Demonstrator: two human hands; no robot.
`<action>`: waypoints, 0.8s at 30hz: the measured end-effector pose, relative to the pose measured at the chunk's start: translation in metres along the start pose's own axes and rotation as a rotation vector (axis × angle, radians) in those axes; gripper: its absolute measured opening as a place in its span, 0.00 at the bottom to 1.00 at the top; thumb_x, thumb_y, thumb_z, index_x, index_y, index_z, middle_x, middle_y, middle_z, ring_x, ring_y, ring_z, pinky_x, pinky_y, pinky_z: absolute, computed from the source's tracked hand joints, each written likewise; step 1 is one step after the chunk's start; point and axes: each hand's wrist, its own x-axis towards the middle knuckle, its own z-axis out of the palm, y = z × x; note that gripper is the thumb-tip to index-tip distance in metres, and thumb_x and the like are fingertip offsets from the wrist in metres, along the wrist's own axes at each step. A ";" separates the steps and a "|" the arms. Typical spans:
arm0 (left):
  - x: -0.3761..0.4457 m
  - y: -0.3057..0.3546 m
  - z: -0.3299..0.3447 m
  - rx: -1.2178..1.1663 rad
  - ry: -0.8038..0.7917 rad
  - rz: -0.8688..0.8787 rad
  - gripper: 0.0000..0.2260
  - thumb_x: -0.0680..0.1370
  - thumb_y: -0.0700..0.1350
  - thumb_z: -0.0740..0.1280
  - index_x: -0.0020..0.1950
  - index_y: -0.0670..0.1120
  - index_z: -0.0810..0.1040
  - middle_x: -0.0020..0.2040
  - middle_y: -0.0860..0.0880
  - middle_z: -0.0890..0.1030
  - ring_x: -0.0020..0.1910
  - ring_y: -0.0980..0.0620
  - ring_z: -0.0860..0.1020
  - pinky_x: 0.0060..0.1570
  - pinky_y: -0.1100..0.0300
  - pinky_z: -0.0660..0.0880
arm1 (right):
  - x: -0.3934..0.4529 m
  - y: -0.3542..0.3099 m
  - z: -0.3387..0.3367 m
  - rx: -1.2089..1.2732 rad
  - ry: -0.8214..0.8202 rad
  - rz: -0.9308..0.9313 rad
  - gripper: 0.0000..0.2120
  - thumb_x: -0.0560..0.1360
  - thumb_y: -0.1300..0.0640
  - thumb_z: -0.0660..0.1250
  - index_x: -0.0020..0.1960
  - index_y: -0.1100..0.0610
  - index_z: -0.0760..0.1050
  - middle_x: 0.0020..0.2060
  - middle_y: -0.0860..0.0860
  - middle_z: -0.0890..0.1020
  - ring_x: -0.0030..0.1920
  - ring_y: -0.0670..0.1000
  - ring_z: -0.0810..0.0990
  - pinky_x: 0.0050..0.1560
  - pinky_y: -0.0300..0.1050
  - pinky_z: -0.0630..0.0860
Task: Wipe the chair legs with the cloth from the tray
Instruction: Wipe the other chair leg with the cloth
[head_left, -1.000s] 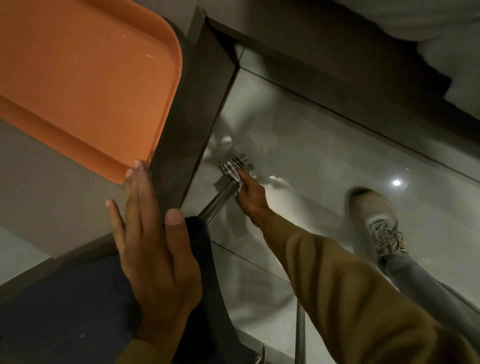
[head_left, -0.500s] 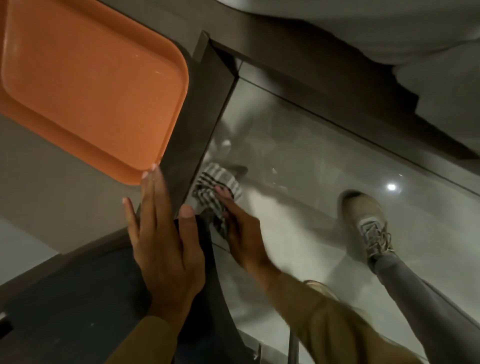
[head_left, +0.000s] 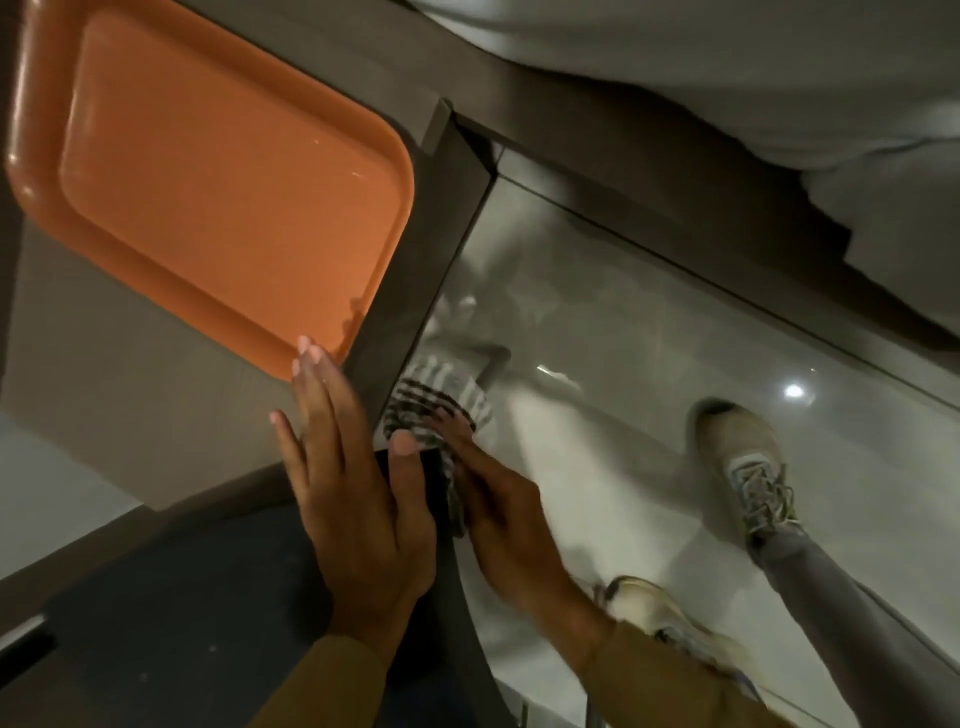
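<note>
Beside chair seat, right hand gripping cloth

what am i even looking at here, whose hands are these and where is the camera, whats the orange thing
There is no machine here: a person wears a wide-angle camera on the head, and it looks down at their own two hands. The one current picture comes from that camera. The left hand rests flat and open on the dark chair seat. The right hand reaches below the seat edge and holds a striped cloth, apparently against a chair leg, which is hidden. The orange thing is an empty tray on a grey table. Below lies a shiny tiled floor, with the person's shoes.
</note>
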 end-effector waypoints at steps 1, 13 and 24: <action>0.000 0.001 0.000 0.006 -0.003 -0.005 0.32 0.89 0.56 0.47 0.90 0.41 0.50 0.92 0.47 0.53 0.91 0.52 0.51 0.91 0.40 0.45 | -0.003 0.001 0.003 0.010 0.026 0.018 0.23 0.86 0.63 0.60 0.77 0.46 0.72 0.77 0.42 0.75 0.79 0.40 0.69 0.80 0.36 0.65; -0.002 -0.002 0.003 -0.011 -0.006 0.002 0.31 0.89 0.55 0.47 0.90 0.42 0.54 0.91 0.48 0.57 0.91 0.52 0.53 0.91 0.43 0.44 | 0.086 0.053 -0.022 -0.158 0.129 0.300 0.25 0.84 0.69 0.60 0.79 0.56 0.69 0.75 0.58 0.76 0.77 0.58 0.74 0.80 0.49 0.68; 0.002 0.001 -0.003 0.010 -0.029 -0.028 0.34 0.89 0.61 0.44 0.89 0.40 0.57 0.90 0.46 0.61 0.91 0.52 0.55 0.91 0.48 0.44 | 0.045 0.033 -0.002 0.010 0.149 0.198 0.25 0.82 0.73 0.63 0.74 0.52 0.74 0.75 0.53 0.77 0.78 0.52 0.73 0.81 0.56 0.68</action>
